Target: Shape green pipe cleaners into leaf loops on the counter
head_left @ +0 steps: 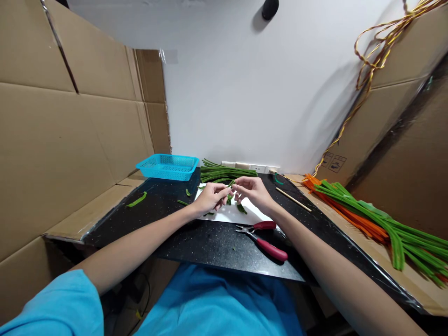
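Observation:
Above a white sheet, my left hand and my right hand meet with their fingertips close together. Both pinch a short green pipe cleaner, mostly hidden by the fingers. On the sheet below lie short bent green pieces. Just behind the hands is a bundle of long dark green pipe cleaners. A pair of cutting pliers with red handles rests on the black table in front of my right hand, jaws apart and pointing left.
A blue plastic basket stands at the back left. One light green strip lies on the black table. To the right are a wooden stick and bundles of green and orange pipe cleaners. Cardboard walls flank both sides.

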A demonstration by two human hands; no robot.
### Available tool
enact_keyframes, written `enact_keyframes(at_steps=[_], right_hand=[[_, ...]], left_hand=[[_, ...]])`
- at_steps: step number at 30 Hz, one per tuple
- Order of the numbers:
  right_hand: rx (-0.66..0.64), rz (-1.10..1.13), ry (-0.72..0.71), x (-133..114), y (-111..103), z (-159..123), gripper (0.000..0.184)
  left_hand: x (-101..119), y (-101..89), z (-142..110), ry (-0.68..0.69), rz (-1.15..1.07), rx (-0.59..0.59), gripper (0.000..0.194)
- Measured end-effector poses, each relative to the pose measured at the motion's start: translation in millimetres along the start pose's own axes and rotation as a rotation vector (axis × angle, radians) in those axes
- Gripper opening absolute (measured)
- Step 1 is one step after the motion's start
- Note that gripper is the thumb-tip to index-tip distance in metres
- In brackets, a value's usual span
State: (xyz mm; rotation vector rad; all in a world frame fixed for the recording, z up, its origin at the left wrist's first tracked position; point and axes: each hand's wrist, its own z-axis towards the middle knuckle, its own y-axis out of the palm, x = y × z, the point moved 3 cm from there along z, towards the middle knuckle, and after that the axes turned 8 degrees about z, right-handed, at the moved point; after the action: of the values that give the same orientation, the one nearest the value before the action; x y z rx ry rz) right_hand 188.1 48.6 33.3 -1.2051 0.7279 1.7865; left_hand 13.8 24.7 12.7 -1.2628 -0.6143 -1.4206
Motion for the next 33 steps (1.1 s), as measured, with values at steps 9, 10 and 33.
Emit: enact_keyframes(at_steps=[9, 10, 33], right_hand=[[0.018, -0.009, -0.038, -3.7, 4.9, -2.7, 0.043], [0.017, -0.003, -0.031, -3.7, 5.0, -2.7, 0.044], [0.056, 0.06, -0.068, 0.6, 3.5, -1.6, 0.044]], left_hand=[[2.7, 2.8, -1.0, -0.022, -0.13, -0.068, 0.043], [2.2, 3.0, -0.8, -0.03, -0.149, -0.074, 0.043], [-2.1, 4.7, -0.3, -0.114, -0.319, -0.145, 0.038]])
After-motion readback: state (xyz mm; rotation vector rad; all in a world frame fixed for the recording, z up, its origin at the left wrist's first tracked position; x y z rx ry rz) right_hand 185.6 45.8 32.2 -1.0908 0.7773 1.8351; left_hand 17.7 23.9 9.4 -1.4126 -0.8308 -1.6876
